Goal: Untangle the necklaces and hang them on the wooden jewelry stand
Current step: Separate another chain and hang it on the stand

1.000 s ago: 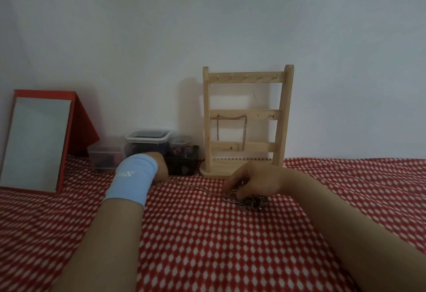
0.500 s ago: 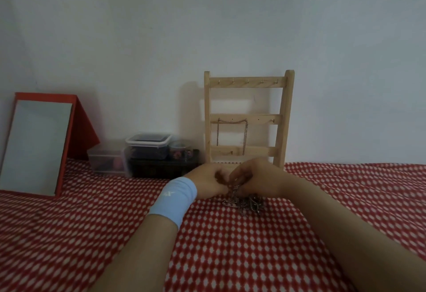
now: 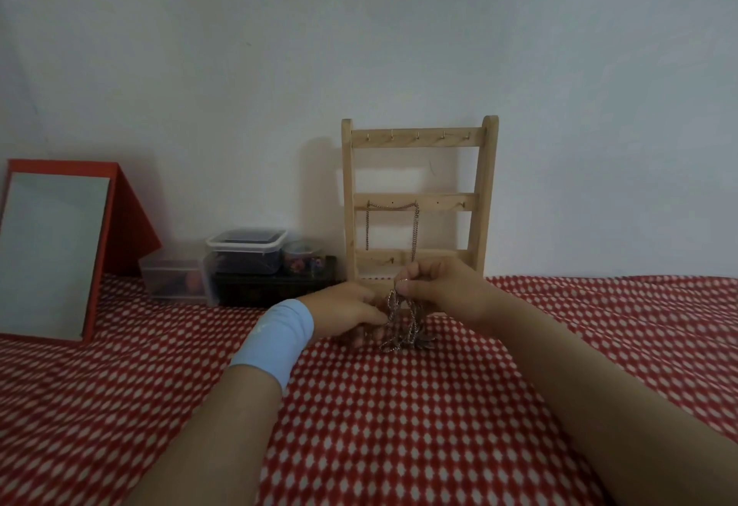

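Note:
A tangle of silver chain necklaces (image 3: 401,319) hangs and trails onto the red checked cloth in front of the wooden jewelry stand (image 3: 419,202). My right hand (image 3: 435,286) pinches the top of the tangle and holds it lifted. My left hand (image 3: 345,311), with a light blue wristband, pinches the chains lower down on their left side. One chain (image 3: 393,226) hangs from the hooks of the stand's middle bar. The top bar's hooks are bare.
A red-framed mirror (image 3: 56,250) leans at the left. Clear plastic boxes (image 3: 245,252) and a dark box (image 3: 275,286) sit against the wall left of the stand. The red checked cloth (image 3: 399,425) covers the whole surface.
My left hand came in from the left to meet my right hand at the tangle. My right hand has lifted the chains off the cloth.

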Motion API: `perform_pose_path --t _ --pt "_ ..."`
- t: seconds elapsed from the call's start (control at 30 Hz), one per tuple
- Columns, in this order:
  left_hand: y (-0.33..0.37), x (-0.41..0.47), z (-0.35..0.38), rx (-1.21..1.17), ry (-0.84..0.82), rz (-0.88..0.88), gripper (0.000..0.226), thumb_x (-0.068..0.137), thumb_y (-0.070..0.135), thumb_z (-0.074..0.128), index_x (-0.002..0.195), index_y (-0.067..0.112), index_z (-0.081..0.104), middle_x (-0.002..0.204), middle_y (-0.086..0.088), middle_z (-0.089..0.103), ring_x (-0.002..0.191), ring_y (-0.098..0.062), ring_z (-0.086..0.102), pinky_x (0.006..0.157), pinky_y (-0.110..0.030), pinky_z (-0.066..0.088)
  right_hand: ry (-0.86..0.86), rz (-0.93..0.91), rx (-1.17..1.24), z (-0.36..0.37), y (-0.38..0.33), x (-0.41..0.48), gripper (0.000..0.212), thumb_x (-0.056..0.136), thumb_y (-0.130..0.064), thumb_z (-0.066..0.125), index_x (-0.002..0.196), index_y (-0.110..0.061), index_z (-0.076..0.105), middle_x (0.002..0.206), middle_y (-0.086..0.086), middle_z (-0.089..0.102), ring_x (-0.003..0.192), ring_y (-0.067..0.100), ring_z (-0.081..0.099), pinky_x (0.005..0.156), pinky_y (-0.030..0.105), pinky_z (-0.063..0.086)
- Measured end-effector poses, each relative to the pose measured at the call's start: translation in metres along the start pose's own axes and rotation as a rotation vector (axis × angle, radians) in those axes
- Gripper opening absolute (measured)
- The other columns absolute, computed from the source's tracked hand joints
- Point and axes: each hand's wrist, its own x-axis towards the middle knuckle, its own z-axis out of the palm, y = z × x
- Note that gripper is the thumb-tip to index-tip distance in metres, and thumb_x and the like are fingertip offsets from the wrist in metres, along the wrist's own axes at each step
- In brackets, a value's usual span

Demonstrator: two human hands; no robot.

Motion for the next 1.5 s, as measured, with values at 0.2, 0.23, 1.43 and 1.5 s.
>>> perform_pose_path --t 0.2,0.23,1.43,1.5 --pt "0.003 -0.006 -0.014 0.027 0.093 0.004 0.029 0.097 0.038 0.056 0.082 0.018 0.069 0.069 0.005 0.059 0.066 -0.011 0.054 0.067 -0.024 0.046 -0.073 0.03 -0.017 0.005 -0.006 -0.003 0.017 0.104 -0.019 0.056 0.094 -0.011 0.067 0.063 -0.008 0.057 0.053 0.005 0.046 0.055 0.019 0.043" --pt "0.005 -0.008 -0.017 0.071 0.098 0.019 0.029 0.095 0.043 0.057 0.084 0.021 0.073 0.073 0.007 0.065 0.07 -0.01 0.058 0.071 -0.024 0.047 -0.097 0.043 -0.035 0.006 -0.006 -0.004 0.017 0.104 -0.023 0.056 0.097 -0.012 0.067 0.064 -0.007 0.056 0.053 0.006 0.045 0.054 0.02 0.042" --pt "-0.011 -0.013 -0.026 0.154 -0.054 -0.246 0.025 0.1 0.033 0.051 0.113 0.016 0.064 0.066 0.007 0.056 0.052 -0.003 0.043 0.049 -0.02 0.041 0.034 0.096 0.576 0.005 -0.017 0.0 0.018 0.102 -0.005 0.05 0.113 -0.011 0.063 0.083 0.004 0.063 0.072 0.018 0.06 0.067 0.03 0.047" --pt "-0.009 -0.017 -0.027 0.205 -0.095 -0.266 0.032 0.096 0.041 0.057 0.122 0.024 0.064 0.1 0.002 0.07 0.084 -0.006 0.061 0.083 -0.033 0.055 0.095 0.143 0.513 0.005 -0.013 0.002 0.02 0.102 -0.008 0.051 0.115 -0.008 0.067 0.084 0.007 0.061 0.074 0.02 0.058 0.071 0.034 0.048"
